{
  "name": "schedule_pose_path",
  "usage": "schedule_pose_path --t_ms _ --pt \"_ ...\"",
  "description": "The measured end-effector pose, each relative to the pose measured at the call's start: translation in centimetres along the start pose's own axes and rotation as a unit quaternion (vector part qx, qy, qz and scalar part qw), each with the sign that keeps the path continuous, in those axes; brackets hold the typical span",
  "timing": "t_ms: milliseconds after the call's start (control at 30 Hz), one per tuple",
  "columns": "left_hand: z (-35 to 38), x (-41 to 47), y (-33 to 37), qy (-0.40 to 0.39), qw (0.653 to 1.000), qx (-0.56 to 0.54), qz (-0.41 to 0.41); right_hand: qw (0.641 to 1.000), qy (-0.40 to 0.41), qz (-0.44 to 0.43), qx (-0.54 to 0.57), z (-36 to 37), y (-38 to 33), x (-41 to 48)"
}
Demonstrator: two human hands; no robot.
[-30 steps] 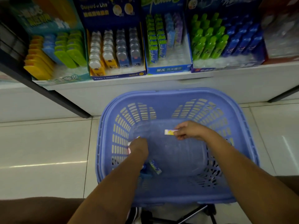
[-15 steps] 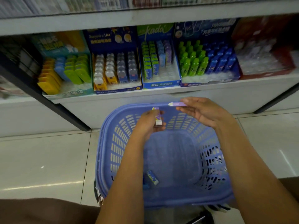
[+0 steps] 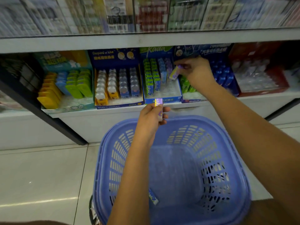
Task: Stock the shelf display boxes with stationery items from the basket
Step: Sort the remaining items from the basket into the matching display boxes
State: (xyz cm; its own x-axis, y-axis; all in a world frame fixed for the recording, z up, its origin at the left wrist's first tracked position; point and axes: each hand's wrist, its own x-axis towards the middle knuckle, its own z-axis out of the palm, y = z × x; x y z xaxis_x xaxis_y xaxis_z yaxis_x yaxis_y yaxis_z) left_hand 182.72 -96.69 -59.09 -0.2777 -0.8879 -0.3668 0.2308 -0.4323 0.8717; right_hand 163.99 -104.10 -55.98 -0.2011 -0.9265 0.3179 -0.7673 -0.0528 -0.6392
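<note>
At upper centre-right of the frame, a small purple-and-yellow stationery block (image 3: 174, 73) is pinched between the curled fingertips and thumb of the right hand (image 3: 198, 74). Its long axis is tilted, with the upper end toward the upper right at the fingers and the lower end pointed down-left into the right-hand column of the blue Kada display box (image 3: 162, 100). It cannot be told whether the block touches the packs already standing there. The box is seen at centre of the lower shelf (image 3: 267, 101), with 4 columns of packs in green, green, blue and purple. Just below it, at centre frame, a second purple block (image 3: 159, 109) is gripped by the left hand (image 3: 151, 118), fingers curled round its lower part. This block is held nearly upright, long axis close to vertical, and its yellow-and-purple end is pointed up toward the front edge of the shelf. The hand is held above the far rim of the blue basket (image 3: 240, 159), which fills the lower centre and right of the frame. On the basket floor, at lower centre, 1 blue block (image 3: 153, 197) is seen lying flat beside the left forearm, its long axis run from upper left to lower right. Left of the Kada box, a dark blue display box (image 3: 116, 105) of yellow and blue items is placed.
</note>
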Motion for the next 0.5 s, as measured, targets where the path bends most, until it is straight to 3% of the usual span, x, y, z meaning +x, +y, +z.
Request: schedule_pose_path --t_ms 133,367,500 --pt "-0.2 0.6 -0.2 0.014 1.0 0.01 0.008 0.998 -0.039 0.014 -0.054 0.9 0.5 1.7" --pt "-0.7 1.3 -0.6 0.024 0.999 0.016 0.014 0.996 -0.08 -0.02 -0.033 0.2 0.2 2.9" --pt "-0.8 1.5 -0.8 0.03 0.999 0.012 0.016 0.992 -0.086 -0.03 -0.09 1.1 0.8 3.0"
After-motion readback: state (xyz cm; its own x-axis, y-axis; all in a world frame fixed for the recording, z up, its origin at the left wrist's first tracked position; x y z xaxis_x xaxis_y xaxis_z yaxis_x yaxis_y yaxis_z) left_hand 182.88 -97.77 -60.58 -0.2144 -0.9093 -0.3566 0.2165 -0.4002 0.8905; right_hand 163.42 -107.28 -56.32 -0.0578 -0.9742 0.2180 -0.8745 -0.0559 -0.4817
